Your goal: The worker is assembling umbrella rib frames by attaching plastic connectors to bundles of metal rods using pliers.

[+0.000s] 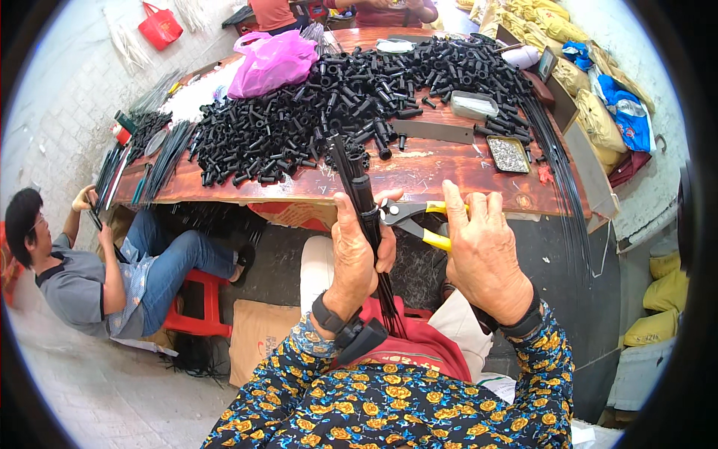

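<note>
OK, hands apart, both busy: L hand clamped round a bundle of thin black rods, approx. upright, top end leaning L over the front of the bench, lower end down by the lap. Thicker black pc. sits at the bundle's upper part; can't tell if it's around the rods or beside them. R hand wrapped on the yellow-handled pliers, handles spread, head pointing L, right by the bundle & L hand; can't tell if the jaws touch the rods.

Bench, mid to back: big heap of black tubular pcs., pink plastic bag at its L side. Flat grey strip in front of the heap, clear container behind it to the R, small tray w/ pale bits nearer the front. More long black rods hang over the R end.

Far L, a co-worker sits on a red stool holding dark rods, well apart from the wearer's hands.
</note>
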The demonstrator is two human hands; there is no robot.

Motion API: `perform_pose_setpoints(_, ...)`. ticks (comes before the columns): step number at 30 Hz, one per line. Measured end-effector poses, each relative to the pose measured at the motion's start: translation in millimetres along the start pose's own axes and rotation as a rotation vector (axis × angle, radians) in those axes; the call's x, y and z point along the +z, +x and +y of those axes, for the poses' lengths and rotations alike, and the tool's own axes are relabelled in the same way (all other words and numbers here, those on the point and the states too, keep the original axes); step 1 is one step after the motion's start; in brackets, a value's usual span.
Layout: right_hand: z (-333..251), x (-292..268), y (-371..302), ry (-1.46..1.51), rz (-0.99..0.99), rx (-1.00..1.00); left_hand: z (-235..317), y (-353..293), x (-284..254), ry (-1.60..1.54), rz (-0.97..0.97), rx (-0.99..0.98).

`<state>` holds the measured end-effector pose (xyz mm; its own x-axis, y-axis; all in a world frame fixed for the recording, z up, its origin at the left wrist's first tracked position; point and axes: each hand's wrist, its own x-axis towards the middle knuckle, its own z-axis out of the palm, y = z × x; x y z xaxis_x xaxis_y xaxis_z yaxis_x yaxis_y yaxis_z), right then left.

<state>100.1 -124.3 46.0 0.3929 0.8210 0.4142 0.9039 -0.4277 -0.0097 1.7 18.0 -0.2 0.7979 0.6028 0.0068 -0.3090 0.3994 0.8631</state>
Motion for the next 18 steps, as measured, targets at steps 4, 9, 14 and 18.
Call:
perform_pose_setpoints(4, 0.2, 0.4, 0.3, -0.025, 0.007, -0.017, 1.2, -0.1, -2.6, -0.014, -0.032, 0.001)
perform_pose_setpoints(9, 3.0, -4.8, 2.5, -0.110, 0.032, -0.055, 1.1, 0.0, -3.5, -0.048, -0.070, -0.019)
perform_pose_setpoints(14, 6.9, -30.3, 13.5, -0.115, 0.010, -0.079, 1.3, -0.8, -3.7, 0.034, -0.115, -0.069)
perform_pose_setpoints(18, 8.4, -25.3, 13.5, -0.092, 0.037, -0.078, 1.5, -1.6, -6.6, 0.021, -0.131, -0.065)
